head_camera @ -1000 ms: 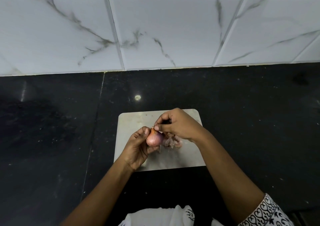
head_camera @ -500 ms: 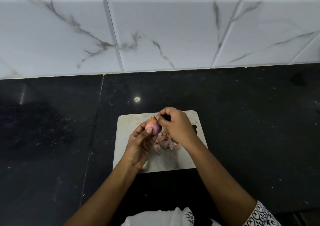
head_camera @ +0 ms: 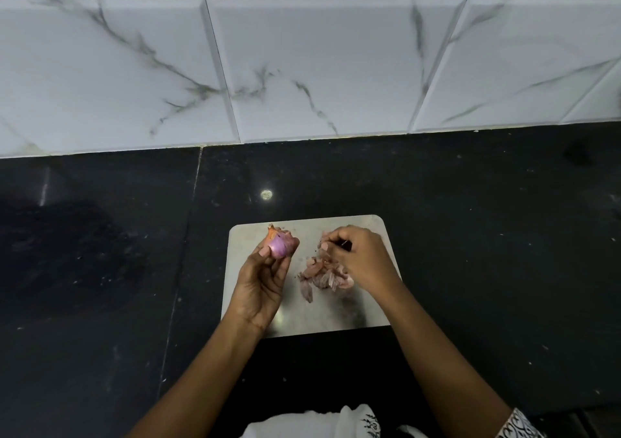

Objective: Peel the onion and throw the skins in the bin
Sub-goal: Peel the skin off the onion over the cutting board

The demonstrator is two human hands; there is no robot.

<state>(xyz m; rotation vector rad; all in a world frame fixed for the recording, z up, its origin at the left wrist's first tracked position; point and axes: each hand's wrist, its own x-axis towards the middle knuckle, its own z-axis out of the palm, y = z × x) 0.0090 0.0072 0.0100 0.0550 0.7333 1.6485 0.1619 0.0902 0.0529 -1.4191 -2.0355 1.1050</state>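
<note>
A small purple onion (head_camera: 280, 244), with a scrap of orange skin at its top, sits in the fingertips of my left hand (head_camera: 263, 283) above the left part of a pale cutting board (head_camera: 339, 313). My right hand (head_camera: 361, 258) is over the board's right half with its fingers pinched on a strip of onion skin (head_camera: 324, 239). A heap of loose pinkish skins (head_camera: 322, 276) lies on the board just under and left of that hand. No bin is in view.
The board rests on a black stone counter (head_camera: 487, 236) that runs left and right. A white marble-tiled wall (head_camera: 302, 68) rises behind it. My white patterned garment (head_camera: 316, 422) shows at the bottom edge.
My hands have parted: the right hand pulled away from the onion to the right, over the skin heap, with a strip of skin. The left hand keeps the onion raised.
</note>
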